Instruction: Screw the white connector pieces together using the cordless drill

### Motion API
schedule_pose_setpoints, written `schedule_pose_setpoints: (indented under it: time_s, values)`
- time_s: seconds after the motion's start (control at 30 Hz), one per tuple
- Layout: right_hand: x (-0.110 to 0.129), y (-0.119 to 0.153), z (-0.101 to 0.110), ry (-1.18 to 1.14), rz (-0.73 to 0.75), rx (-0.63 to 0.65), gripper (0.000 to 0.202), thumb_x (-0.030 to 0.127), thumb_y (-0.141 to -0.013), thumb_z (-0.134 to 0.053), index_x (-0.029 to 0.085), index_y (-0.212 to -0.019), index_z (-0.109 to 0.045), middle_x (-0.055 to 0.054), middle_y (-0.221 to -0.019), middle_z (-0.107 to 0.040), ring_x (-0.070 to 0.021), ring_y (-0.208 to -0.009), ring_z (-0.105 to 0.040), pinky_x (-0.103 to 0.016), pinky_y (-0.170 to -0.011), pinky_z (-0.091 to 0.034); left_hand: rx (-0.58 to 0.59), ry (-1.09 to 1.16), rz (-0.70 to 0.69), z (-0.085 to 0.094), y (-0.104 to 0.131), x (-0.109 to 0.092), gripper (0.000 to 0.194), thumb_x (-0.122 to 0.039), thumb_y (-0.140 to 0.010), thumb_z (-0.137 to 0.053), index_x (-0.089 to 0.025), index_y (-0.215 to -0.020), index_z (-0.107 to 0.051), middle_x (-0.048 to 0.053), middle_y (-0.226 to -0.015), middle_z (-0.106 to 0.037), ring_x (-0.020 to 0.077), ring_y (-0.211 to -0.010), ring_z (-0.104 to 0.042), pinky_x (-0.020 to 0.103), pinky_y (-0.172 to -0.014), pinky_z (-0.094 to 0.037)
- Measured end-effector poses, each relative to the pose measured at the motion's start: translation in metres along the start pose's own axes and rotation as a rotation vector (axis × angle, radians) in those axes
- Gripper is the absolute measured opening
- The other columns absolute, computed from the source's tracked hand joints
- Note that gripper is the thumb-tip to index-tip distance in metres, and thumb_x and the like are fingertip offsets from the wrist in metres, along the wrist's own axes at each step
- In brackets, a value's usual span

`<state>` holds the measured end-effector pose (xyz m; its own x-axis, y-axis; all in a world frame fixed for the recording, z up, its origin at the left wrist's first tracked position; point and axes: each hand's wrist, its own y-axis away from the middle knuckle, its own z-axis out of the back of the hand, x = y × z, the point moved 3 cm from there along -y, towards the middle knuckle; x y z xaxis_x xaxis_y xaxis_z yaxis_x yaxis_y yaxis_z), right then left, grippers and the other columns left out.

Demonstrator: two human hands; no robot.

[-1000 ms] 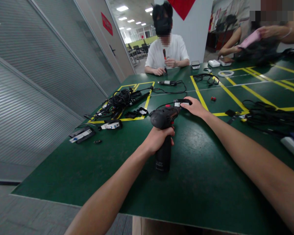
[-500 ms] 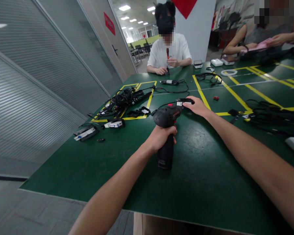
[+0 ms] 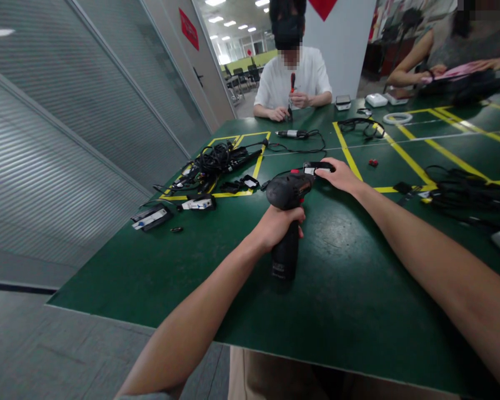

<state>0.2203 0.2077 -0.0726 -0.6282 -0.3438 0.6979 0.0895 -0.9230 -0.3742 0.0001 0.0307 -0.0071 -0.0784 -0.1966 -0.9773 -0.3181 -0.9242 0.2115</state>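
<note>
One black power drill [image 3: 286, 191], handle downward, is in from the near edge of a green tabletop [image 3: 358, 311], its handle clenched in a person's left grip [image 3: 280, 228]. Its nose points toward one black-and-white device [image 3: 311, 168], which lies farther from that edge; whether the tip touches it cannot be told. The right grip [image 3: 337, 173] grasps the device at its right end. One red piece [image 3: 295, 171] sits just beside the device, beyond the drill.

Near the left edge lie two black units with white faces [image 3: 198, 204], with one small dark piece [image 3: 176, 229] on their near side. Of two heaps of black cable, one, the left heap [image 3: 219, 158], lies over yellow tape [image 3: 261, 158] beyond the units; the other, the right heap [image 3: 475, 191], spreads across the right side. Toward the far edge are one corded tool [image 3: 291, 134] and one white ring [image 3: 398, 118]. Two co-workers sit beyond: one in a white shirt [image 3: 316, 69] holds one red-handled screwdriver [image 3: 292, 83], the other handles one pink item [image 3: 462, 71].
</note>
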Motion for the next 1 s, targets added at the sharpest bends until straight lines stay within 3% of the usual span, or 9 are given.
schedule_pose_setpoints:
  time_s: [1.0]
  values:
    - [-0.0043,-0.0022,-0.0032,-0.008,0.034,0.003,0.044,0.046,-0.081,-0.063,0.020,-0.116,-0.066,-0.008,-0.108,-0.070,-0.0251,-0.091,-0.064,-0.038,-0.084,-0.048,0.011,-0.018,0.003,0.0029,-0.0043,0.0037,0.014,-0.020,-0.067,-0.061,-0.015,-0.079,-0.056,-0.001,-0.062,-0.055,0.0143,-0.049,-0.059,0.025,-0.048,-0.045]
